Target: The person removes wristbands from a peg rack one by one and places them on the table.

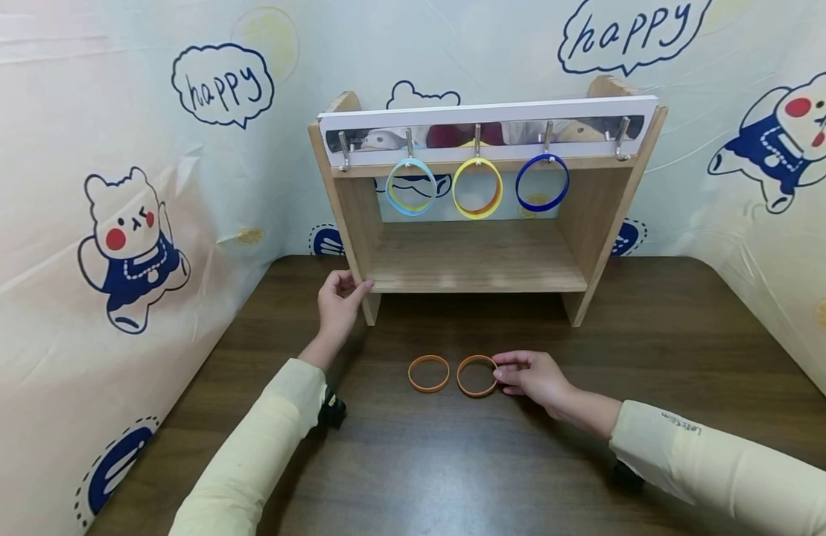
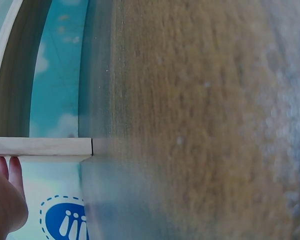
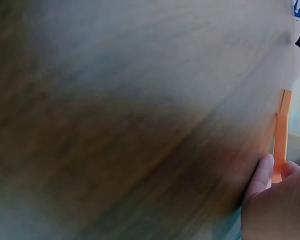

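My left hand (image 1: 339, 305) holds the left side panel (image 1: 351, 216) of a wooden rack, thumb at its front edge; fingers press the panel's outer face in the left wrist view. Two thin orange rings lie side by side on the table in front of the rack. With thumb and fingers, my right hand (image 1: 533, 380) pinches the right edge of the right orange ring (image 1: 477, 394). The left orange ring (image 1: 429, 390) sits just beside it. On the rack's metal hooks hang a light blue ring (image 1: 389, 195), a yellow ring (image 1: 478, 215) and a dark blue ring (image 1: 543, 206).
The hooks are on a white-framed mirrored strip (image 1: 453, 109) across the rack's top. Its outer left hook (image 1: 343, 151) and outer right hook (image 1: 623, 139) carry no ring. A wooden shelf (image 1: 480, 257) spans below. Printed cloth (image 1: 252, 179) surrounds the brown table (image 1: 413, 461).
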Available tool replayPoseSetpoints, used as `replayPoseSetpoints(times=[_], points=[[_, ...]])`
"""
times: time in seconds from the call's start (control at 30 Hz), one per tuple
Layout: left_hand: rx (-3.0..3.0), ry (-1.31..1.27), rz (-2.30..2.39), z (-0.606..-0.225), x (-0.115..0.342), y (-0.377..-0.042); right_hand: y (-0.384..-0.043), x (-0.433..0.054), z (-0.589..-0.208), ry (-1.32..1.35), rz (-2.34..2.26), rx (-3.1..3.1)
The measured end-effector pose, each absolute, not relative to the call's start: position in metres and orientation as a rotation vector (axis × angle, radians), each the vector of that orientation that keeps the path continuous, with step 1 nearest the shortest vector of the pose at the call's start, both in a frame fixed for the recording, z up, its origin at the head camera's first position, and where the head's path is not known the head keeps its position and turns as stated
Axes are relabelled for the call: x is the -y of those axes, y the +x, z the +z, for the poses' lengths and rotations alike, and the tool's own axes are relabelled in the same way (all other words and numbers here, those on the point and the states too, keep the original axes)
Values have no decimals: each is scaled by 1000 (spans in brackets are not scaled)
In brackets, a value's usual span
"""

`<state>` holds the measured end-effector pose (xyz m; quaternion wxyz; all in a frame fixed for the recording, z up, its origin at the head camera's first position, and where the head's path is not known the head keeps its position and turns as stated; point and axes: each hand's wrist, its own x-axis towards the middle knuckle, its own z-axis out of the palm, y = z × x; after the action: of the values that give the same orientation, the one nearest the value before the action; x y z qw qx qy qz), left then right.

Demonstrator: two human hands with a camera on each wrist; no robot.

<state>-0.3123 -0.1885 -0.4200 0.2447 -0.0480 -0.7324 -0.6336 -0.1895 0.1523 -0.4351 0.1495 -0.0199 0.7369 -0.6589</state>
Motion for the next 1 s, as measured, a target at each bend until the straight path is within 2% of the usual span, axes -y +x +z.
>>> replayPoseSetpoints(times=[1.0], points=[[1993, -125, -1741, -421, 188, -312, -188, -150, -428, -42, -1840, -2173]])
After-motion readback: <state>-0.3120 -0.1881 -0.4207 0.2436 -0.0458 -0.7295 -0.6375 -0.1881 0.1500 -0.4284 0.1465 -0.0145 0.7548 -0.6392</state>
